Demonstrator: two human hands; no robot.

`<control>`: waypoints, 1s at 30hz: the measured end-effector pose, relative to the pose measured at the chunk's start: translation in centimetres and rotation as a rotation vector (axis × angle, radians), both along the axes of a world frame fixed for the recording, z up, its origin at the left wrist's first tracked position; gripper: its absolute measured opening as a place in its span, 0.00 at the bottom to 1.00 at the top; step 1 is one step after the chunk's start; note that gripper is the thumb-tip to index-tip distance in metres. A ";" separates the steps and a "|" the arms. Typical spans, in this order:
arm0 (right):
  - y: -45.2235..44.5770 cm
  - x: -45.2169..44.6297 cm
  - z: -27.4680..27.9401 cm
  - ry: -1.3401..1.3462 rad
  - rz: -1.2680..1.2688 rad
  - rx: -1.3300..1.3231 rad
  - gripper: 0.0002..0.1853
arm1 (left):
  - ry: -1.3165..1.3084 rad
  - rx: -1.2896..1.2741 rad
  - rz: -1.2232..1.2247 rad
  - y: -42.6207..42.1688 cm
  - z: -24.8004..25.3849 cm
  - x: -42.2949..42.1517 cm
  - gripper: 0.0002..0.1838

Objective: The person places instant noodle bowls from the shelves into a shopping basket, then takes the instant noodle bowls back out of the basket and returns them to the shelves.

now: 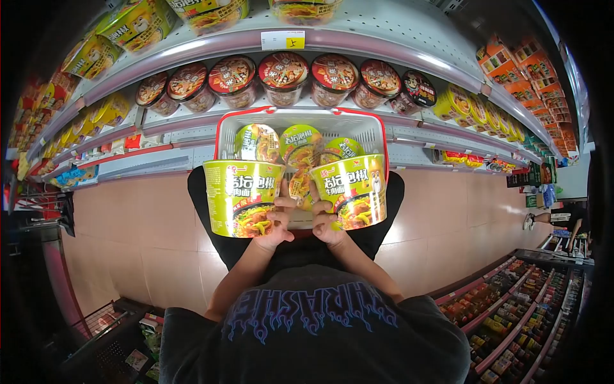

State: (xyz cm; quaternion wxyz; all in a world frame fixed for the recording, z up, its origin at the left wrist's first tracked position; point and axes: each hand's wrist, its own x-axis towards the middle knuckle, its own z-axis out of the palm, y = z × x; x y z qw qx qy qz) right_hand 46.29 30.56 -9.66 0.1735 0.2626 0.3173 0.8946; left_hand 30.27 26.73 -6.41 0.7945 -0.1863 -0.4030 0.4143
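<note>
Gripping left tub with left hand and right tub with right hand, from between, at basket's near side.

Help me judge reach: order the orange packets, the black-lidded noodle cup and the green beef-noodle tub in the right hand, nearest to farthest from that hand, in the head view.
1. Green beef-noodle tub: held in the right hand.
2. Black-lidded noodle cup: standing ahead, to the right.
3. Orange packets: far right, beyond the cup.

place: shop | evidence: price tag, stocked shelves, shopping basket
</note>
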 end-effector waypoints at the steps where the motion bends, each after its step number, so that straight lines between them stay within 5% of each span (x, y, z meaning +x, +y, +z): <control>1: 0.0 0.0 -0.2 0.020 0.009 -0.030 0.33 | -0.029 0.001 -0.003 0.0 0.0 0.1 0.31; 30: 0.9 -0.2 0.4 0.016 0.002 0.000 0.35 | -0.059 -0.008 0.021 0.2 -0.5 -0.1 0.32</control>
